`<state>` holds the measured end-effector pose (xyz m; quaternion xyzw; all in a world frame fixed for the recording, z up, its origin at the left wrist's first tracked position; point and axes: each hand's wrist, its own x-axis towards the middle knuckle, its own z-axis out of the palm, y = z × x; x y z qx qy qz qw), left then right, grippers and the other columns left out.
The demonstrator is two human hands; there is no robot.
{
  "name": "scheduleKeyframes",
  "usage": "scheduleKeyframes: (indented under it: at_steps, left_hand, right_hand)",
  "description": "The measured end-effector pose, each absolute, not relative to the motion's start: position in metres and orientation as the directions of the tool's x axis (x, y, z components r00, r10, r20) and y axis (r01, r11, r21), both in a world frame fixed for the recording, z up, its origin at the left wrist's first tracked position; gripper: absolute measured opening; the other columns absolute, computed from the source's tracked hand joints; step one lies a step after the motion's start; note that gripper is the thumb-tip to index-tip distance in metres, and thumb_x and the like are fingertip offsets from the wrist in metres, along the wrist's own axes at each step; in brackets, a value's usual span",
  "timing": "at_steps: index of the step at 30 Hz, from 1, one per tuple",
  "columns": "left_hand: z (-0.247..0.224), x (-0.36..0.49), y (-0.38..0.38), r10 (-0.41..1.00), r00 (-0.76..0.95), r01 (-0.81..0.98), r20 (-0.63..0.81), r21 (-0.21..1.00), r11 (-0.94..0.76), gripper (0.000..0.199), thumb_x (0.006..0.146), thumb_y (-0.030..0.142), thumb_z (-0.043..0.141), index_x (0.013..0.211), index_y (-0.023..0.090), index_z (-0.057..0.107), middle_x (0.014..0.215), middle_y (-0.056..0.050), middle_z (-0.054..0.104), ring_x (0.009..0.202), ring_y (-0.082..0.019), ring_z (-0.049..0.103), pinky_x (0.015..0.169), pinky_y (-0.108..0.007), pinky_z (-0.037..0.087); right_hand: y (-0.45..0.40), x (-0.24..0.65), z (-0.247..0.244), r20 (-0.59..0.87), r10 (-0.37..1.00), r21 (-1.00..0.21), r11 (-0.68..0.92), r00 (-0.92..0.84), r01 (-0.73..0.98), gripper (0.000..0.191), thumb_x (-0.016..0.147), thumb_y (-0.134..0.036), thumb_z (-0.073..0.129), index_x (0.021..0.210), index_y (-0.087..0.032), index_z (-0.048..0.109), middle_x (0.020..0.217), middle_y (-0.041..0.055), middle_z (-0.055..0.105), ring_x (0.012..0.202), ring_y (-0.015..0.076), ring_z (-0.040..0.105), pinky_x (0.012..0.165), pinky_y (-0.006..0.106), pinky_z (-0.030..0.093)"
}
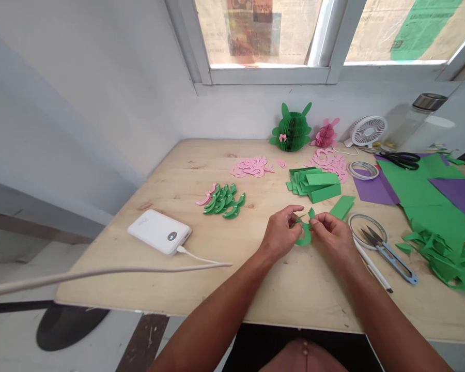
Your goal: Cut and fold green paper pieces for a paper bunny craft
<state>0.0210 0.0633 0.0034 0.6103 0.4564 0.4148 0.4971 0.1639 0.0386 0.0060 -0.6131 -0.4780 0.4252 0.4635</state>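
Between my two hands is a curved green paper cutout [304, 238], held just above the wooden table. My left hand [282, 230] pinches its left side with thumb and fingers. On the other side, my right hand [330, 232] has thumb and fingertips closed on the cutout's upper right end. Part of the paper is hidden behind the fingers. Beyond the right hand lies a folded green paper strip [343, 207], with a stack of green paper strips [313, 183] farther back. To the left sits a pile of curved green paper pieces [221, 200] beside a pink curved piece [206, 196].
Thread snips [395, 261], a white pen [374, 266] and a tape roll [368, 230] lie at my right, near green scraps [445, 258]. A white power bank [159, 231] with a cable is at left. Paper figures [292, 129] and a small fan [368, 130] stand at the back.
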Motion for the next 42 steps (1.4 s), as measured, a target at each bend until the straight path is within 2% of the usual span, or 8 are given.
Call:
scheduleKeyframes:
  at_steps: [7, 13, 21, 25, 33, 42]
  left_hand:
    - [0.0038, 0.0196, 0.0636, 0.979, 0.199, 0.144, 0.04, 0.987, -0.07, 0.042, 0.072, 0.009, 0.053, 0.112, 0.016, 0.063, 0.064, 0.005, 0.055, 0.056, -0.008, 0.054, 0.055, -0.017, 0.042]
    - [0.0024, 0.02, 0.066, 0.988, 0.15, 0.135, 0.036, 0.989, -0.056, 0.04, 0.071, 0.011, 0.055, 0.11, 0.016, 0.064, 0.064, 0.005, 0.054, 0.054, -0.007, 0.05, 0.055, -0.018, 0.041]
    - [0.0019, 0.0198, 0.066, 0.988, 0.152, 0.111, 0.021, 0.993, -0.038, 0.042, 0.07, 0.012, 0.056, 0.111, 0.016, 0.064, 0.064, 0.004, 0.056, 0.055, -0.008, 0.051, 0.055, -0.018, 0.042]
    - [-0.0003, 0.0192, 0.0667, 0.989, 0.146, 0.119, 0.019, 0.992, -0.036, 0.041, 0.069, 0.014, 0.058, 0.109, 0.017, 0.065, 0.065, 0.003, 0.055, 0.058, -0.009, 0.053, 0.056, -0.019, 0.043]
    - [-0.0053, 0.0193, 0.0692, 0.99, 0.136, 0.114, 0.022, 0.993, -0.038, 0.04, 0.066, 0.015, 0.058, 0.106, 0.017, 0.067, 0.062, 0.006, 0.045, 0.052, -0.007, 0.044, 0.053, -0.018, 0.041]
    - [-0.0047, 0.0195, 0.0689, 0.99, 0.139, 0.118, 0.022, 0.992, -0.039, 0.04, 0.066, 0.015, 0.058, 0.105, 0.016, 0.066, 0.061, 0.006, 0.05, 0.051, -0.007, 0.047, 0.052, -0.018, 0.041]
  right_hand:
    - [0.0401, 0.1645, 0.0029, -0.093, 0.979, -0.971, -0.129, 0.18, 0.202, 0.034, 0.068, -0.048, 0.067, 0.078, -0.017, 0.06, 0.067, 0.0009, 0.061, 0.058, 0.0138, 0.053, 0.053, 0.025, 0.039]
    - [0.04, 0.1647, 0.0011, -0.109, 0.984, -0.959, -0.141, 0.138, 0.245, 0.035, 0.069, -0.05, 0.065, 0.076, -0.016, 0.06, 0.061, -0.0006, 0.056, 0.052, 0.0108, 0.045, 0.047, 0.023, 0.032]
    - [0.0384, 0.1627, 0.0045, -0.062, 0.989, -0.926, -0.106, 0.132, 0.362, 0.032, 0.071, -0.047, 0.061, 0.063, -0.018, 0.052, 0.051, -0.0048, 0.042, 0.047, 0.0084, 0.035, 0.044, 0.022, 0.024]
    - [0.0396, 0.164, 0.0013, -0.064, 0.989, -0.927, -0.108, 0.132, 0.358, 0.032, 0.072, -0.048, 0.06, 0.064, -0.018, 0.053, 0.051, -0.0054, 0.042, 0.046, 0.0084, 0.034, 0.043, 0.022, 0.025]
    - [0.0415, 0.1656, -0.0029, -0.05, 0.989, -0.93, -0.096, 0.136, 0.354, 0.031, 0.072, -0.048, 0.06, 0.065, -0.018, 0.054, 0.05, -0.0048, 0.044, 0.046, 0.009, 0.036, 0.043, 0.023, 0.027]
    - [0.0409, 0.1646, -0.0007, -0.051, 0.988, -0.927, -0.101, 0.143, 0.361, 0.026, 0.072, -0.043, 0.059, 0.067, -0.018, 0.054, 0.052, -0.0047, 0.045, 0.047, 0.0095, 0.037, 0.045, 0.023, 0.028]
